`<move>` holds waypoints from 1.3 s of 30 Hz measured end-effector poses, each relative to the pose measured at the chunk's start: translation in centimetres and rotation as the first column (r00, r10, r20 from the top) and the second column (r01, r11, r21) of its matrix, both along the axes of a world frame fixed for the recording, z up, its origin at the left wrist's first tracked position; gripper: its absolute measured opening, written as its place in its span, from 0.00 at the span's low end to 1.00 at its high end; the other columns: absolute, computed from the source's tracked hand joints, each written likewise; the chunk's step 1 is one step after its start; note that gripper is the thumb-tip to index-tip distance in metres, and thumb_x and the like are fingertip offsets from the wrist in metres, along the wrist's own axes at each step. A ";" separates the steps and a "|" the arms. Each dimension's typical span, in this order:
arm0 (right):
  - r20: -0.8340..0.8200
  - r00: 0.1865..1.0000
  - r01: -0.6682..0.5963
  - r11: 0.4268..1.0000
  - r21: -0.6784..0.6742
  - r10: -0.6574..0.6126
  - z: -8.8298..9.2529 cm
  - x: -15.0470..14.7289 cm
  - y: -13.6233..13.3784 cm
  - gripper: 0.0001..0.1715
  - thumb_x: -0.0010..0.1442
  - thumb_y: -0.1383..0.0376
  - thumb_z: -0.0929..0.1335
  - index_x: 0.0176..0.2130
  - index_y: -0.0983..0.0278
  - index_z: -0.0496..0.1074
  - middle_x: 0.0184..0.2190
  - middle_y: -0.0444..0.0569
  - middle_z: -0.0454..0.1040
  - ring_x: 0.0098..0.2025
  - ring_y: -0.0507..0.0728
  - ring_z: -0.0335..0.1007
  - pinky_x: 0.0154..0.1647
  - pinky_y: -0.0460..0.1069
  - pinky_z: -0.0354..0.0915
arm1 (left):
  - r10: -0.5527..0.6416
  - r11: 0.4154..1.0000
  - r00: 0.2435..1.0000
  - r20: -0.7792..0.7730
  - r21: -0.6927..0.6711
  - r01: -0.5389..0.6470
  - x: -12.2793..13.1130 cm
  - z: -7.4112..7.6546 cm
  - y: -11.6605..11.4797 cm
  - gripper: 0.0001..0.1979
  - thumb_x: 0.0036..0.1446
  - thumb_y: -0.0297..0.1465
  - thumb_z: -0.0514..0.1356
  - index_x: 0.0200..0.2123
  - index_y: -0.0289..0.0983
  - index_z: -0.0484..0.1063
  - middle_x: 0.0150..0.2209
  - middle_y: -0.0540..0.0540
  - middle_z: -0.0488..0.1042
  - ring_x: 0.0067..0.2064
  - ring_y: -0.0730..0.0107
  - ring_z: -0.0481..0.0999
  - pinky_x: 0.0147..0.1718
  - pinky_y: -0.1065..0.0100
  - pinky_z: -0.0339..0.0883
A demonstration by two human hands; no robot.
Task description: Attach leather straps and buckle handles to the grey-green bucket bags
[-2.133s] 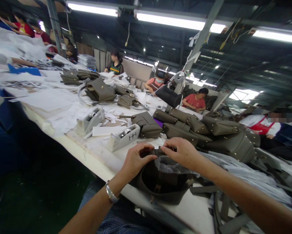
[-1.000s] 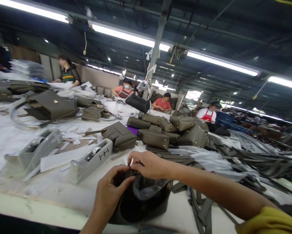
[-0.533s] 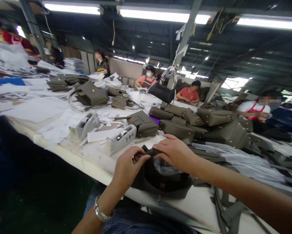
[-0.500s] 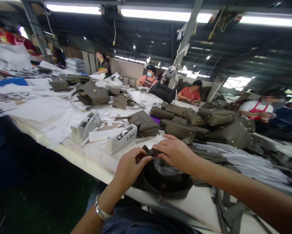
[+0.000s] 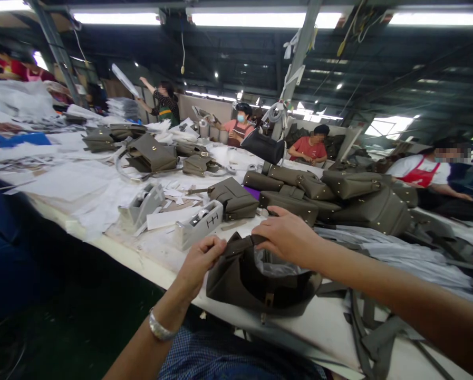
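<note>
An olive-grey handbag [image 5: 236,293] lies at the table's front edge with its mouth open toward me. A metal clasp [image 5: 269,300] shows on its near rim, and clear plastic film [image 5: 279,268] shows inside. My left hand [image 5: 200,259] is closed, thumb against bent fingers, at the bag's upper left corner. My right hand [image 5: 286,232] grips a short band [image 5: 242,244] of the same material at the far rim, its fingertips partly hidden. The band spans the gap between both hands.
Two tape dispensers [image 5: 199,224] stand beyond my left hand. Finished-looking olive bags [image 5: 363,208] are heaped at the right, with wrapped straps [image 5: 406,258] and loose straps [image 5: 373,338] nearer. White paper [image 5: 66,179] covers the left. Several co-workers stand or sit behind the table.
My left hand has moved left and down, apart from my right hand, exposing more of the band. The bag's left side now shows more. A co-worker at the back has raised a white sheet-like thing.
</note>
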State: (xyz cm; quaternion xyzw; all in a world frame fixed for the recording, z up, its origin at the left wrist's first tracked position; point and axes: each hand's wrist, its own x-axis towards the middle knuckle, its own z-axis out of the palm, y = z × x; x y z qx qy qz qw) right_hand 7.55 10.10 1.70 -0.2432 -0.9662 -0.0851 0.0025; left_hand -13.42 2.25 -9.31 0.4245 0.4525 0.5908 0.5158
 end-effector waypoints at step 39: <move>-0.587 -0.020 -0.624 0.469 -0.625 -0.809 -5.3 6.4 -1.9 0.22 0.60 0.55 0.72 0.52 0.55 0.72 0.59 0.48 0.70 0.60 0.60 0.67 0.62 0.59 0.62 | -0.250 0.832 0.682 -0.687 0.208 0.514 4.1 7.4 4.2 0.19 0.66 0.43 0.52 0.34 0.35 0.72 0.30 0.49 0.70 0.33 0.69 0.68 0.33 0.70 0.60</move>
